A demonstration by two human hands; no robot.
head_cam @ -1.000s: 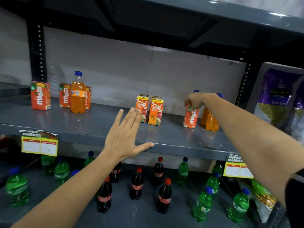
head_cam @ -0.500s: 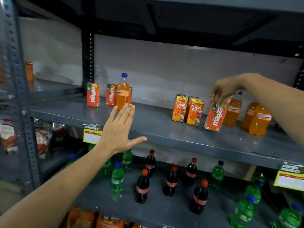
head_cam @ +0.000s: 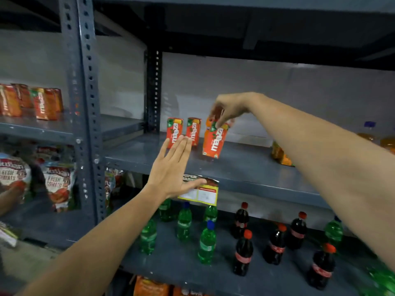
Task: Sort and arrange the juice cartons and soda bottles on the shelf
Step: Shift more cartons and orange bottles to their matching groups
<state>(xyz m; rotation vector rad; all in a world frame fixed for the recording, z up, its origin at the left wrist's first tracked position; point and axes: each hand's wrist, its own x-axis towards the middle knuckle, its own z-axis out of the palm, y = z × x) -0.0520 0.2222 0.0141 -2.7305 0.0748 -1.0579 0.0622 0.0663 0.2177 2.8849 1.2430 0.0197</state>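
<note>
My right hand (head_cam: 229, 108) grips the top of a red Maaza juice carton (head_cam: 214, 142) and holds it, slightly tilted, at the grey shelf (head_cam: 245, 167), just right of two upright Maaza cartons (head_cam: 175, 132) (head_cam: 193, 131). My left hand (head_cam: 173, 169) hovers flat and open in front of those two cartons, holding nothing. An orange soda bottle behind the held carton is mostly hidden. Orange Real cartons (head_cam: 280, 155) peek out under my right forearm. Orange soda bottles (head_cam: 368, 133) stand blurred at the far right.
The shelf below holds green bottles (head_cam: 206, 244) and dark cola bottles (head_cam: 242, 256). A yellow price tag (head_cam: 203, 194) hangs on the shelf edge. A perforated steel upright (head_cam: 85, 103) splits the bays. Tomato snack bags (head_cam: 57, 184) and more red cartons (head_cam: 40, 102) fill the left bay.
My right hand carried the Maaza carton leftward from beside the orange bottles to the two Maaza cartons. The view swung left. My left hand stayed open near the shelf front.
</note>
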